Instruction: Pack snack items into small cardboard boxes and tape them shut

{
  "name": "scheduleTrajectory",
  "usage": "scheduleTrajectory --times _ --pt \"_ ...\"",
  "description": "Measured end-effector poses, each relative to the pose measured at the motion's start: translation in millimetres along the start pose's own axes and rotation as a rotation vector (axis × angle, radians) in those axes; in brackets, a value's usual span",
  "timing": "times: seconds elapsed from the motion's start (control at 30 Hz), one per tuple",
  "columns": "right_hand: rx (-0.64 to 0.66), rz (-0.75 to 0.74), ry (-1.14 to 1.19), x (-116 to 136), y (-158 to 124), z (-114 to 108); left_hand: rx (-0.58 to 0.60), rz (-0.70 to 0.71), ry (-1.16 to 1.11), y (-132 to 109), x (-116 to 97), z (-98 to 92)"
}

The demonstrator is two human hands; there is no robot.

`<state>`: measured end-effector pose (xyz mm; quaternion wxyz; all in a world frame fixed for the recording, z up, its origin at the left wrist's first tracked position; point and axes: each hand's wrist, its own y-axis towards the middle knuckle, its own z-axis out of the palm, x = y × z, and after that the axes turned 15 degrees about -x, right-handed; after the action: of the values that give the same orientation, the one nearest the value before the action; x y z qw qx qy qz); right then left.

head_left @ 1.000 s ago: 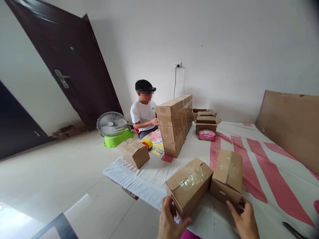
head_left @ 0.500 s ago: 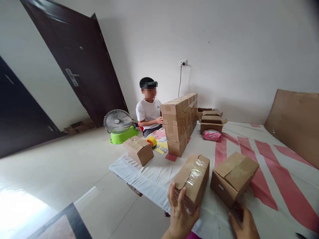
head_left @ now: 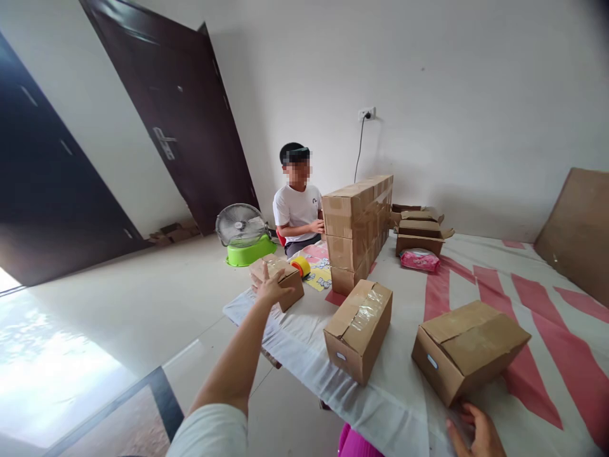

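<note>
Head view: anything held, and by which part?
Cannot tell: left hand over the top of the leftmost box; right hand by the near corner of the right box.

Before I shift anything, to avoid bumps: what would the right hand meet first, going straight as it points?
The right hand would likely meet the rightmost carton, at its near bottom corner; any gap is unclear.

Matt cardboard boxes (head_left: 359,333) bear glossy tape (head_left: 370,308), the tablecloth (head_left: 404,311) is creased fabric, the floor (head_left: 190,298) glossy.
</note>
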<state>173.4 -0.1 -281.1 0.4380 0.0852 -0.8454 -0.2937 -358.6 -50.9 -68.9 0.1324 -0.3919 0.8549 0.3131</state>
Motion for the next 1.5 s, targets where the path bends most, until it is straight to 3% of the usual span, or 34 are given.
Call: scheduleTrajectory --times 0.07,0.13,0.27,0.4,0.57,0.8,0.87,0.9,1.0,1.07,1.1,1.2,1.27,1.4,1.5 --pt "-0.005 -0.014 -0.010 2.1 -1.4 -1.2 0.090 0.029 -0.022 20.1 11.7 -2.5" --pt "-0.018 -0.019 -0.016 4.8 -3.0 -2.1 0.121 0.084 -0.059 21.0 20.4 -3.3" --pt "-0.039 -0.049 -0.023 10.7 -5.9 -3.6 0.180 0.248 -0.159 -6.1 34.1 -12.5" --pt "-0.054 -0.086 -0.027 15.7 -7.4 -4.3 0.353 0.459 -0.378 -38.7 42.1 -28.8" --pt "-0.057 -0.118 -0.041 17.9 -7.8 -4.9 0.496 0.550 -0.505 -70.2 22.1 -36.4" --pt "-0.050 -0.129 -0.008 25.5 -6.0 -8.6 0.356 0.569 -0.459 -80.6 -14.4 -13.5" --pt "-0.040 -0.126 0.013 30.1 -5.8 -11.7 0.237 0.543 -0.408 -90.5 -23.2 -11.2" --pt "-0.034 -0.126 0.022 32.6 -5.6 -13.4 0.124 0.518 -0.392 -99.3 -29.1 -11.3" --pt "-0.009 -0.128 0.029 40.1 -3.7 -17.7 -0.304 0.416 -0.489 -142.6 -57.5 -14.0" --pt "0.008 -0.120 0.016 45.1 -1.5 -19.7 -0.409 0.407 -0.679 -182.9 -86.8 -14.6" --pt "0.015 -0.112 0.007 47.8 -0.5 -20.5 -0.354 0.448 -0.773 -204.3 -104.2 -13.4" --pt "0.043 -0.086 -0.011 56.5 0.0 -23.3 0.025 0.605 -0.863 -259.6 -162.6 -1.2" --pt "0.087 -0.098 -0.003 61.7 -1.1 -27.7 0.126 0.668 -0.783 -280.8 -201.4 13.3" --pt "0.164 -0.156 0.031 56.4 6.8 -54.5 0.196 0.530 -0.631 -285.0 -258.7 46.2" --pt "0.118 -0.132 -0.026 24.5 28.3 -100.7 0.336 0.462 -0.668 -277.0 -268.2 58.3"
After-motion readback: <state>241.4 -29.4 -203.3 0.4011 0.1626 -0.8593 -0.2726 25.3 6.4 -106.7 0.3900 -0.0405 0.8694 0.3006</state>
